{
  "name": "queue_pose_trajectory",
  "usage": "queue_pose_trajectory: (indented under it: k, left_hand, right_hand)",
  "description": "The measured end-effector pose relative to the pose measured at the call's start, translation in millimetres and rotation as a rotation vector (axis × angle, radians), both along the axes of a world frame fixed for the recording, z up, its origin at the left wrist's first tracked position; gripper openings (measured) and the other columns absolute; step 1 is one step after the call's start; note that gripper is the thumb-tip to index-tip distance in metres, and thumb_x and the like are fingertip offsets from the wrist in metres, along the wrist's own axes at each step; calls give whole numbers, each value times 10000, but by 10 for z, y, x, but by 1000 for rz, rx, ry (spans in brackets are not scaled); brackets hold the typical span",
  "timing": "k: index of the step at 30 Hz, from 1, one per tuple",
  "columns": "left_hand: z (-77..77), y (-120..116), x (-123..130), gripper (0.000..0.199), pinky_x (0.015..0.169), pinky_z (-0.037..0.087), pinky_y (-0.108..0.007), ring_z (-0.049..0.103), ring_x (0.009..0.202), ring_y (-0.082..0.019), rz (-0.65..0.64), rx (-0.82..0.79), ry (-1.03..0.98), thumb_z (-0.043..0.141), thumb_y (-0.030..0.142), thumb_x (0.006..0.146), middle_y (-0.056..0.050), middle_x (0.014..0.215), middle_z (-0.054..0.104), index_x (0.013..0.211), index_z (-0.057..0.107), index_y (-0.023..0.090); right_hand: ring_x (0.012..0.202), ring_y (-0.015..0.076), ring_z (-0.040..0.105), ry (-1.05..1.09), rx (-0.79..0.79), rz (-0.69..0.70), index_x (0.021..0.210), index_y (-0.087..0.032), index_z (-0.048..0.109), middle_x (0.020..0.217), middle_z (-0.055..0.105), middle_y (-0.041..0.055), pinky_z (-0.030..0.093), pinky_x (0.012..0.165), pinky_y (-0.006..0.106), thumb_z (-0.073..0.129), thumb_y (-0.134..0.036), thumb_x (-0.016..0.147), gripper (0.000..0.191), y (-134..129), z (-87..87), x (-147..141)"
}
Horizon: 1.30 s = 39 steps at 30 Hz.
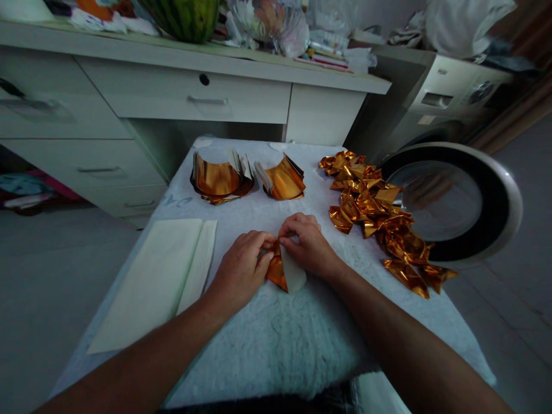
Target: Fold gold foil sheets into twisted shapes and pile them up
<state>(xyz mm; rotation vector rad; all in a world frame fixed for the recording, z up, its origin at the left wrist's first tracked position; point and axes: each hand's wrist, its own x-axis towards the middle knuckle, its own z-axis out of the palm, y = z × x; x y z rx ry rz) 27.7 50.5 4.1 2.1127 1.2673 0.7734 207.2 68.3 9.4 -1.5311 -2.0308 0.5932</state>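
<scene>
A small sheet of gold foil paper (278, 271), pale on its other side, is partly folded between my two hands above the cloth. My left hand (245, 264) pinches its upper left edge, and my right hand (307, 244) pinches the top near the pale flap. Beyond my hands lie two curved stacks of gold sheets, one on the left (218, 178) and one nearer the middle (284, 178). Folded gold pieces (366, 198) form a long pile on the right. Pale paper sheets (146, 276) lie flat beside my left forearm.
The work surface has a light cloth (267, 356) over it. Behind stands a white desk (159, 86) with drawers, holding a watermelon (183, 17) and plastic bags. At the right, a washing machine (431, 103) has its round door (470, 201) swung open beside the gold pile.
</scene>
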Motion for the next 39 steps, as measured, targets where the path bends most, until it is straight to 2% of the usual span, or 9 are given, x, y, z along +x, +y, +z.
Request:
queue_pose_trajectory:
  k: [8, 13, 18, 25, 33, 39]
  left_hand:
    - [-22, 5, -19, 190, 840, 497, -382, 620, 913, -229, -58, 125, 165, 556, 162, 895, -51, 957, 673, 1012, 695, 218]
    - [-44, 3, -35, 197, 761, 515, -340, 625, 841, -208, -80, 205, 182, 557, 148, 889, -36, 899, 687, 940, 725, 237]
    - [-39, -7, -42, 204, 723, 522, -350, 620, 814, -220, -106, 259, 267, 527, 135, 900, -62, 862, 681, 889, 716, 214]
    - [-26, -16, -26, 199, 711, 509, -355, 612, 807, -227, -112, 273, 300, 518, 137, 909, -65, 855, 677, 882, 706, 196]
    - [-8, -24, -27, 214, 709, 493, -369, 597, 813, -243, -114, 235, 276, 513, 98, 891, -76, 861, 665, 871, 708, 182]
    - [-84, -27, -83, 275, 806, 506, -393, 599, 919, -260, -181, 253, 279, 506, 93, 893, -81, 1008, 687, 1031, 711, 214]
  right_hand:
    - [1037, 263, 462, -77, -8, -44, 880, -215, 704, 1022, 624, 68, 328, 905, 418, 681, -155, 811, 94, 75, -36, -3]
    - [1045, 249, 468, -62, 18, 8, 881, -248, 731, 1028, 623, 53, 318, 926, 425, 645, -98, 816, 185, 69, -29, 14]
    - [1045, 242, 473, -68, 16, 33, 883, -240, 743, 1025, 621, 51, 320, 938, 426, 633, -63, 813, 221, 63, -20, 31]
    - [1033, 228, 490, -23, 55, 98, 891, -236, 739, 1011, 615, 49, 339, 926, 407, 624, -122, 859, 165, 53, -9, 25]
    - [1022, 230, 490, -81, 64, 113, 877, -231, 769, 1003, 621, 58, 337, 919, 416, 643, -139, 872, 155, 53, -22, 43]
    - [997, 226, 492, -100, 75, 153, 933, -260, 779, 1000, 640, 58, 340, 898, 415, 610, -148, 901, 205, 28, -47, 105]
